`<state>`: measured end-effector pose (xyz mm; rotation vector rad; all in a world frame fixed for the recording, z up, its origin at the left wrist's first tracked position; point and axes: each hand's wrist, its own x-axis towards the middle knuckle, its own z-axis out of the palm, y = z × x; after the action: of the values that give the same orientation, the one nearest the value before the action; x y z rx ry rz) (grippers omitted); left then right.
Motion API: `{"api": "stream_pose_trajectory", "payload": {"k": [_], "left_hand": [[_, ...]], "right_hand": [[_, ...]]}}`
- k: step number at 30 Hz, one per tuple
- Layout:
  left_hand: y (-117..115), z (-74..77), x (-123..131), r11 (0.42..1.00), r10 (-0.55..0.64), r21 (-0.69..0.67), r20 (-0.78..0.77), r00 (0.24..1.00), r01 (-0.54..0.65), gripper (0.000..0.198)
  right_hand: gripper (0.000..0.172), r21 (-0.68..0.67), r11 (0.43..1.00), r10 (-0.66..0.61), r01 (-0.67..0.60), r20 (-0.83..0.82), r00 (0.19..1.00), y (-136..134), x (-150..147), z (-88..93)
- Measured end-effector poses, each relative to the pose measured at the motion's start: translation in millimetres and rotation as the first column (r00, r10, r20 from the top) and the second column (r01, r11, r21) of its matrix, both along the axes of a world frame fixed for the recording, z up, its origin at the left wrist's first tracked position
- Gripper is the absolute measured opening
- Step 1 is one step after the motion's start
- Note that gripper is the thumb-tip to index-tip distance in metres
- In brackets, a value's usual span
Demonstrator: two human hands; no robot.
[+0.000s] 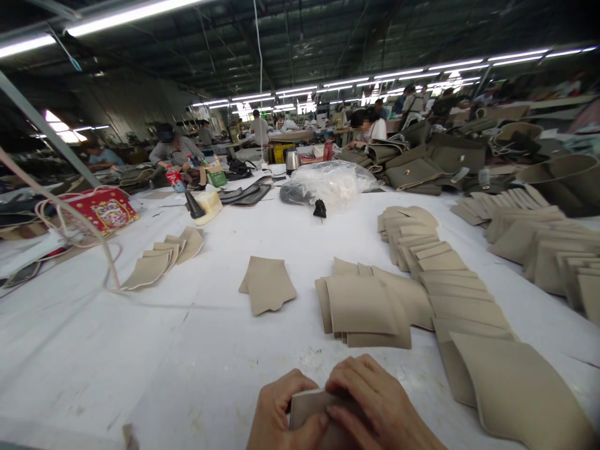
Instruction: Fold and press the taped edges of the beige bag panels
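Note:
At the front of the white table [210, 369], my left hand [281, 412] and my right hand [375, 400] both grip a taupe leather-like panel [307, 403]. My left thumb lies along the panel's face, and the fingers of my right hand bend over its upper edge. The lower part of the panel is hidden by my hands and the frame's bottom edge. Just beyond my hands rests a stack of similar taupe panels [363, 306]. Two more pieces [269, 284] lie overlapped to its left.
Long overlapping rows of panels [454, 287] run along the right side. A small fanned stack [164, 259] sits left, near a hanging hose [105, 244] and a red box [100, 209]. Clear plastic wrap [335, 181], a kettle [292, 161] and dark bags [422, 162] are farther back. People work beyond.

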<state>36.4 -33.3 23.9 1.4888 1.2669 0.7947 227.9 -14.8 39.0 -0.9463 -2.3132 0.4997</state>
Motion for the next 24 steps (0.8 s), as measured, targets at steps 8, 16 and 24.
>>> {"api": "stream_pose_trajectory", "payload": {"k": [8,16,24], "left_hand": [[-1.2,0.0,4.3,0.999,0.036,0.041,-0.002,0.999,-0.035,0.015],[-6.0,0.3,4.2,0.996,0.062,-0.068,0.08,0.995,-0.057,0.027],[5.8,23.9,-6.4,0.991,-0.062,-0.122,-0.073,0.995,0.053,0.033]], "right_hand": [[0.017,-0.187,0.982,-0.007,0.019,0.062,0.998,5.2,3.8,3.9],[0.016,-0.357,0.934,0.045,0.0,0.118,0.992,10.7,6.6,12.3],[0.012,-0.163,0.985,0.076,-0.046,0.182,0.98,5.1,3.1,5.1]]}}
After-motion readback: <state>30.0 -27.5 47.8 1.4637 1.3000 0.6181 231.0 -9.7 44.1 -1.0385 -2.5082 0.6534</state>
